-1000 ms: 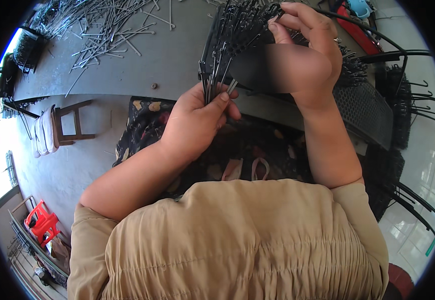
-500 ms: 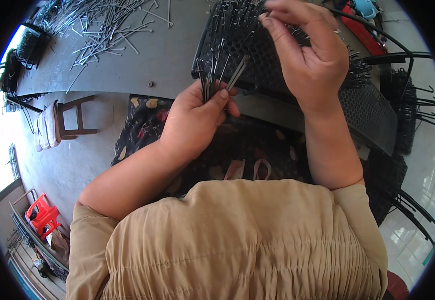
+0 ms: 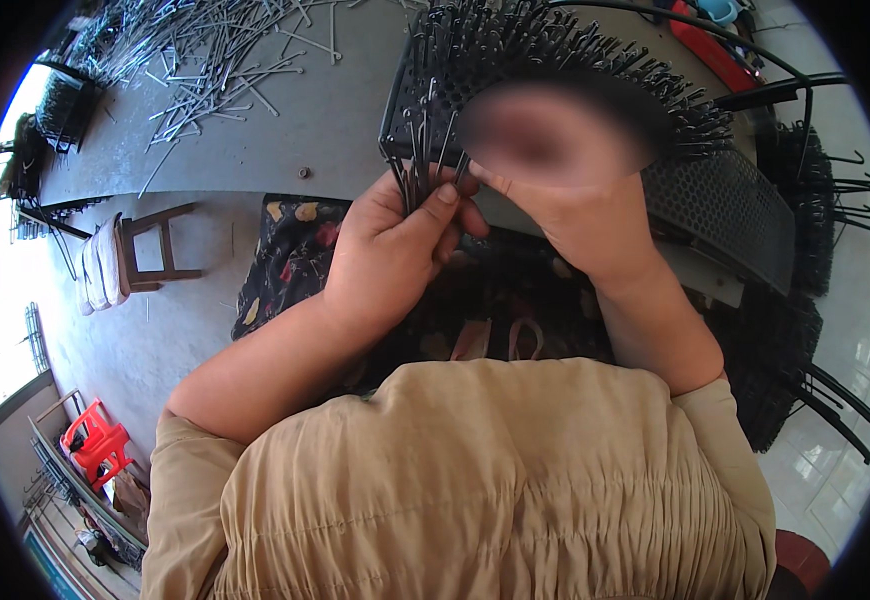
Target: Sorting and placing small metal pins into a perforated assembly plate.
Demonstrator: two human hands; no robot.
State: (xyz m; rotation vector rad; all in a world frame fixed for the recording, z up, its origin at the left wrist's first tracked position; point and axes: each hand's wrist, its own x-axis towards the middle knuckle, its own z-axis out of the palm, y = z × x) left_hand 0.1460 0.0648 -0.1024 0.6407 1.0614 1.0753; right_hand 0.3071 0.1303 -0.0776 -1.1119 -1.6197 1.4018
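My left hand [image 3: 390, 235] is closed round a bunch of thin metal rods [image 3: 423, 150] with small looped ends, which stick up above its fingers. Close beside it is my right hand [image 3: 595, 215], its thumb tip at the right side of the bunch. A blur covers most of the right hand's fingers, so I cannot tell what they hold. Behind both hands stands a black perforated rack [image 3: 435, 88]. Dense rows of dark looped rods [image 3: 555, 45] stand upright along its far and right parts.
Loose silvery rods [image 3: 215, 75] lie heaped on the grey table [image 3: 355, 110] at the far left. A small nut-like ring [image 3: 304, 173] lies near the table's edge. Another perforated panel [image 3: 730, 205] slopes at the right. A wooden stool [image 3: 160, 245] and red plastic chair [image 3: 100, 440] stand left.
My right hand has come down and left from above the rack to beside the bunch. My left hand keeps its grip almost in place.
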